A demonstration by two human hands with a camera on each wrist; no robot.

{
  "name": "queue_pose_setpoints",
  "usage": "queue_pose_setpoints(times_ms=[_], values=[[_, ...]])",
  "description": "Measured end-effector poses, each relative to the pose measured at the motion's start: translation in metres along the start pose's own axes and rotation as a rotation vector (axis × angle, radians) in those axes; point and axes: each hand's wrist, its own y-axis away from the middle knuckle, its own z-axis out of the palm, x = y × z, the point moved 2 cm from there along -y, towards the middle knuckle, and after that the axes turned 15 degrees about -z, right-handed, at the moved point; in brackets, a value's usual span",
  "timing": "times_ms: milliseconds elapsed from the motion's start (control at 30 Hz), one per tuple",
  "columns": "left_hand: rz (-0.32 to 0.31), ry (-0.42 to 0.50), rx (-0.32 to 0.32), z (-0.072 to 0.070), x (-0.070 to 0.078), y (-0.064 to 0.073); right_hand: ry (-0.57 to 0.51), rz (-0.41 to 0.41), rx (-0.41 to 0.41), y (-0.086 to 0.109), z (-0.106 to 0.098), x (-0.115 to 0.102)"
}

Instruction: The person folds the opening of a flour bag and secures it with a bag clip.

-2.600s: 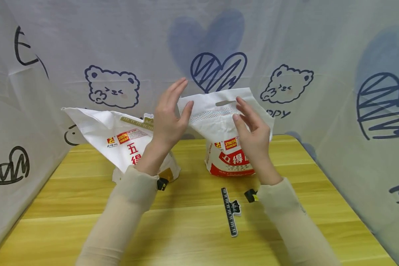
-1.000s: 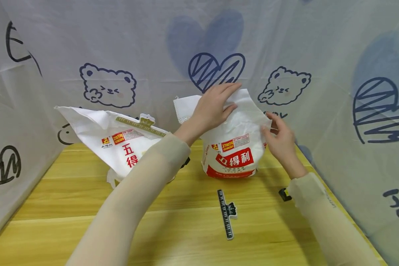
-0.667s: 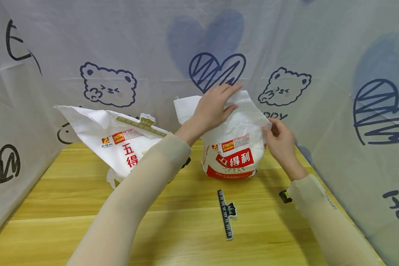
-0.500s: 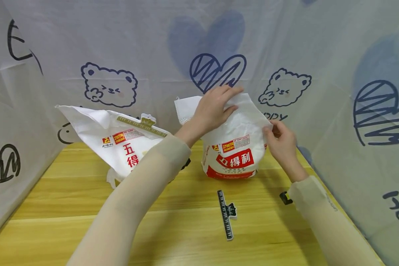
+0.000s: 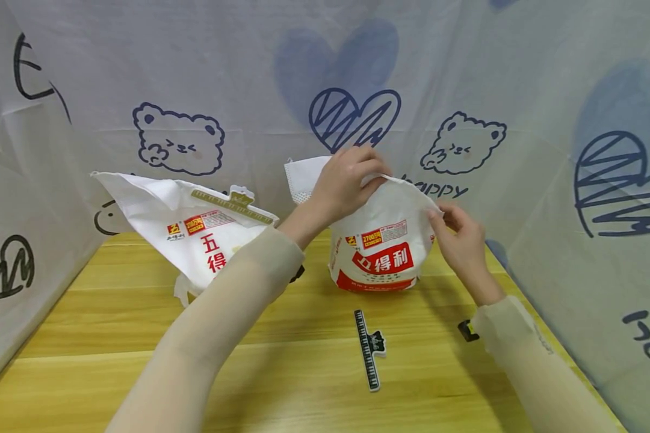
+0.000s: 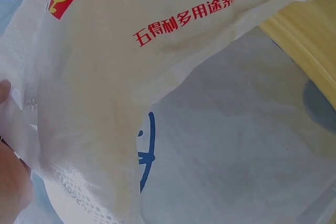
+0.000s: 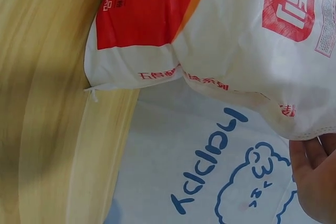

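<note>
Red-panelled bag: stands on the wooden worktop, right of the other bag; its top is gathered between two hands, and the upper left part, with its perforated band, sticks up beside the left hand.
Left hand: grip clenched on the bag's top edge, fingers bent over it and thumb on the near face.
Right hand: grip pinching the bag's upper right edge, thumb in front (the right wrist view shows the fingers at the stitched seam).
Clipped bag: on the left of the worktop, white with red lettering, one corner pointing up and left; the left forearm hides part of it.
Gold clip: fastened across that bag's top.
Black clip: lying on the worktop in front of the red-panelled bag, patterned like piano keys.
Black-and-yellow object: just beside the right cuff, partly covered.
Backdrop cloth: hearts, bears and "happy".
</note>
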Motion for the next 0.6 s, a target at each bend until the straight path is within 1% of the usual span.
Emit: queue_pose_setpoints(times_ms=[200, 300, 400, 533, 600], values=[[0.035, 0.02, -0.032, -0.003, -0.002, 0.006, -0.03, 0.043, 0.043, 0.003, 0.0, -0.001], [0.042, 0.023, -0.065, -0.005, -0.003, 0.008, -0.049, 0.06, 0.05, 0.003, 0.001, -0.001], [0.015, 0.007, -0.124, -0.006, -0.004, 0.01, -0.054, 0.047, 0.053, 0.004, 0.002, 0.0], [-0.057, -0.04, -0.22, -0.006, -0.004, 0.012, -0.049, 0.032, 0.045, 0.005, 0.004, 0.001], [-0.092, -0.065, -0.254, -0.006, -0.004, 0.012, -0.047, 0.033, 0.04, 0.005, 0.005, 0.002]])
